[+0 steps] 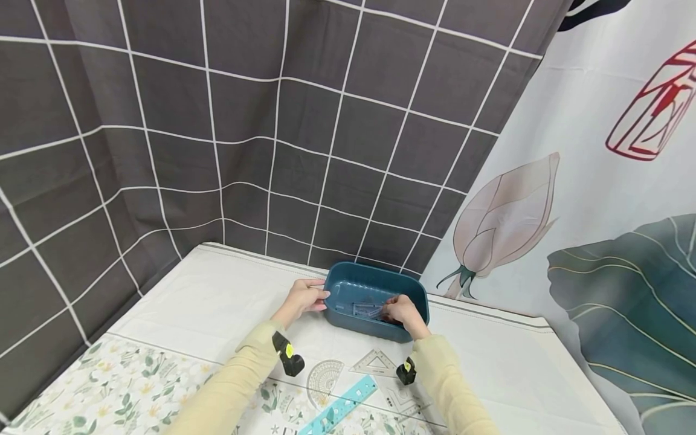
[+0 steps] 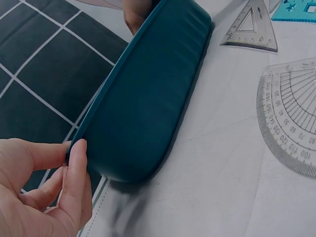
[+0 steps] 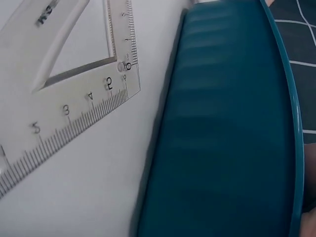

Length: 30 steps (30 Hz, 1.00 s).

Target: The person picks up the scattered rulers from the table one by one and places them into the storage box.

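A dark teal plastic bin stands at the back of the table. My left hand pinches its left rim between thumb and fingers, as the left wrist view shows up close. My right hand reaches down inside the bin at the right, its fingers pointing toward some small clear, bluish pieces on the bin floor. Those fingertips are too small and partly covered to show whether they hold a piece. In the right wrist view the bin's outer wall hides most of that hand.
In front of the bin lie a clear protractor, a clear set square, a turquoise ruler and another clear drawing tool. A dark checked curtain hangs behind the white-covered table.
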Each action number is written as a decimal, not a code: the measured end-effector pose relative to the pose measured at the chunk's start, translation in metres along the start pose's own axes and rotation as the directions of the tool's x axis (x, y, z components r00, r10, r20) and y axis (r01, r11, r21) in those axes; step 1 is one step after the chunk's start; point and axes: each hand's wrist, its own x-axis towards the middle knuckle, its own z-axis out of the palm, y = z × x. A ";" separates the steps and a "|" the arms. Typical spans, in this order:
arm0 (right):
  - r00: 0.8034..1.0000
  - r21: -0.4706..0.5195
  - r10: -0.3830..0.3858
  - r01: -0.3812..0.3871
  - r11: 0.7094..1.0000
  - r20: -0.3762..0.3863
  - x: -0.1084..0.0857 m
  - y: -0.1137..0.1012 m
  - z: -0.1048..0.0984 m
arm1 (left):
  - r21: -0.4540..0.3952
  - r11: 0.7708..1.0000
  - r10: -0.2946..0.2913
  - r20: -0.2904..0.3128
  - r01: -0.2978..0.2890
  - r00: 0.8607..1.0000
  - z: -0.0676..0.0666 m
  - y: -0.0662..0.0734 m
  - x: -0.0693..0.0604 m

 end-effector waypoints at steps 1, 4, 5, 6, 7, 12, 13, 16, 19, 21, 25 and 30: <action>1.000 -0.018 -0.005 0.005 1.000 -0.005 0.000 0.000 0.000 | -0.002 1.000 0.000 0.000 0.000 1.000 0.000 0.000 0.000; 1.000 -0.041 -0.014 0.014 0.999 -0.007 -0.001 -0.001 0.001 | -0.007 1.000 -0.001 -0.001 0.001 1.000 -0.001 -0.001 0.001; 1.000 -0.043 -0.016 0.016 0.999 -0.004 -0.001 -0.001 0.001 | -0.008 1.000 0.000 -0.001 0.000 1.000 -0.001 -0.001 0.001; 1.000 -0.048 -0.018 0.018 0.999 0.000 -0.001 -0.001 0.001 | -0.008 1.000 0.001 -0.001 -0.001 1.000 -0.001 -0.001 0.001; 1.000 -0.054 -0.018 0.019 0.998 0.004 -0.001 -0.001 0.002 | -0.009 1.000 0.002 -0.001 -0.002 1.000 0.000 -0.001 0.001; 1.000 -0.120 -0.016 0.014 0.993 -0.016 -0.001 -0.003 0.002 | -0.010 1.000 0.007 0.000 -0.007 1.000 0.000 -0.003 0.002; 1.000 -0.131 -0.013 0.010 0.991 -0.025 -0.001 -0.003 0.001 | -0.011 1.000 0.006 -0.002 -0.006 1.000 0.000 -0.003 0.002; 0.999 -0.150 -0.009 0.003 0.989 -0.038 -0.001 -0.004 0.000 | -0.009 1.000 0.006 -0.005 -0.006 1.000 -0.001 -0.003 0.003; 0.999 -0.150 -0.023 0.018 0.989 -0.036 -0.001 -0.004 -0.001 | -0.008 1.000 0.004 -0.009 -0.004 1.000 0.000 -0.003 0.003; 0.999 -0.140 -0.037 0.032 0.990 -0.031 -0.002 -0.005 -0.003 | -0.007 1.000 0.004 -0.011 -0.004 1.000 0.000 -0.003 0.004; 0.998 -0.121 -0.064 0.061 0.991 -0.022 -0.005 -0.008 -0.005 | -0.002 1.000 0.005 -0.011 -0.005 1.000 0.000 -0.004 0.005; 0.996 -0.043 -0.087 0.087 0.995 0.007 -0.013 -0.012 -0.008 | 0.006 1.000 0.006 -0.011 -0.005 1.000 0.001 -0.004 0.005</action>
